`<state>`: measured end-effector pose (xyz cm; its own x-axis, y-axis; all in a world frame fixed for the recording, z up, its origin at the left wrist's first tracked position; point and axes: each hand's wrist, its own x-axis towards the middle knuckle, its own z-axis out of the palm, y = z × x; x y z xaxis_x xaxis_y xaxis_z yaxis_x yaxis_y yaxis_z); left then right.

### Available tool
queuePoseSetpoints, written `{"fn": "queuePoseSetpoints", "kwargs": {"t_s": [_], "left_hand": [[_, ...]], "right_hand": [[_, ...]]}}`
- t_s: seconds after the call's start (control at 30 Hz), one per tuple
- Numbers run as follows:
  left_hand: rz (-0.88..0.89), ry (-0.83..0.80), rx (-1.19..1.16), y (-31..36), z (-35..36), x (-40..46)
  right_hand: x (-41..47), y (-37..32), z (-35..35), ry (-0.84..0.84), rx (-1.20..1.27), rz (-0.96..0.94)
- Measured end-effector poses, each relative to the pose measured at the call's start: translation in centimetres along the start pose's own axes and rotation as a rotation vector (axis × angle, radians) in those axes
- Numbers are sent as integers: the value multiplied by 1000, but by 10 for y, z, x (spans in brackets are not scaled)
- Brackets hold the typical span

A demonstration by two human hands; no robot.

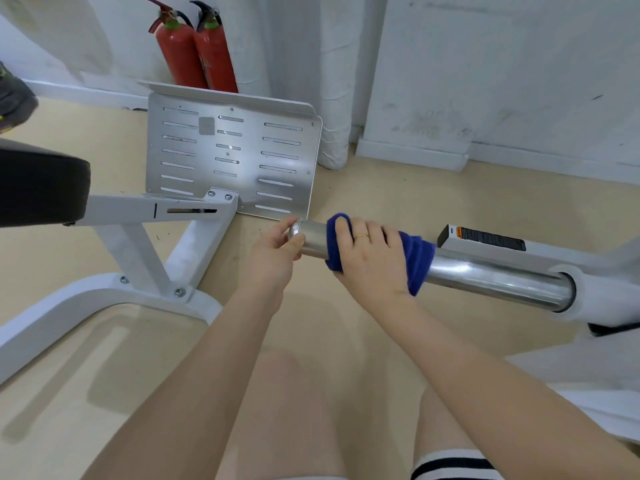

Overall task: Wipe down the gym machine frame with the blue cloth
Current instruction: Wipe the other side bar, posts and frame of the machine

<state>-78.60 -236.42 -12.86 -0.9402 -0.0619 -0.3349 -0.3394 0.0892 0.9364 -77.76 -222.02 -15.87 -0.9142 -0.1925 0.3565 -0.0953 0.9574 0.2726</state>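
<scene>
Black seat pad (38, 181) far left on white frame (145, 237); slotted metal footplate (228, 157) upright behind, two red extinguishers (194, 53) against wall. Left hand (273, 254) curls fingers round free end of chrome bar (485, 275), likely steadying it. Right hand (370, 258) clenches blue cloth (415, 261) wrapped round bar just beside, placed for wiping along tube toward white collar (585, 292). No containers visible.
</scene>
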Motion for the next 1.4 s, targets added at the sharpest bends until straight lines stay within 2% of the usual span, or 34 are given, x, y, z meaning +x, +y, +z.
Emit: {"fn": "queuePoseSetpoints", "kwargs": {"t_s": [0.07, 0.13, 0.2, 0.3, 0.43, 0.47, 0.53, 0.57, 0.63, 0.7, 0.8, 0.87, 0.93, 1.0, 1.1, 1.23, 1.27, 1.4], "left_hand": [[14, 23, 22, -1, 3, 0], [26, 55, 24, -5, 7, 0], [32, 88, -18, -7, 11, -1], [30, 84, -48, -6, 12, -3], [12, 106, -16, 1, 11, -2], [72, 149, 101, 3, 12, -3], [274, 224, 575, 6, 23, -12], [401, 211, 755, 7, 34, -17], [562, 42, 884, 10, 65, -30], [668, -144, 966, 10, 100, -40], [812, -348, 1169, 11, 147, -49], [869, -379, 1265, 14, 171, -52], [885, -360, 1333, 17, 183, -52], [860, -375, 1363, 19, 185, -50], [862, -407, 1369, 21, 183, -47], [870, -384, 1345, 19, 184, -46], [867, -374, 1338, 17, 184, -47], [865, -362, 1281, 13, 183, -46]], "right_hand": [[-4, 13, -4, 9, 62, -56], [-19, 41, -9, -44, 135, -31], [-45, 75, -11, -86, 158, 82], [-86, 116, -10, -59, 156, 255], [-74, 98, -11, -72, 175, 452], [-65, 88, -14, -93, 190, 493], [-53, 76, -17, -134, 206, 500], [-50, 76, -19, -155, 215, 470], [-53, 88, -25, -193, 245, 415], [-69, 111, -34, -192, 280, 455], [-104, 145, -55, 14, 324, 737], [-117, 159, -54, 132, 227, 835], [-121, 163, -39, 25, 178, 828], [-119, 160, -25, -133, 244, 840], [-97, 176, -25, -267, 204, 836], [-61, 206, -31, -422, 451, 961], [-64, 203, -30, -424, 438, 947], [-123, 164, -23, -42, 251, 786]]}}
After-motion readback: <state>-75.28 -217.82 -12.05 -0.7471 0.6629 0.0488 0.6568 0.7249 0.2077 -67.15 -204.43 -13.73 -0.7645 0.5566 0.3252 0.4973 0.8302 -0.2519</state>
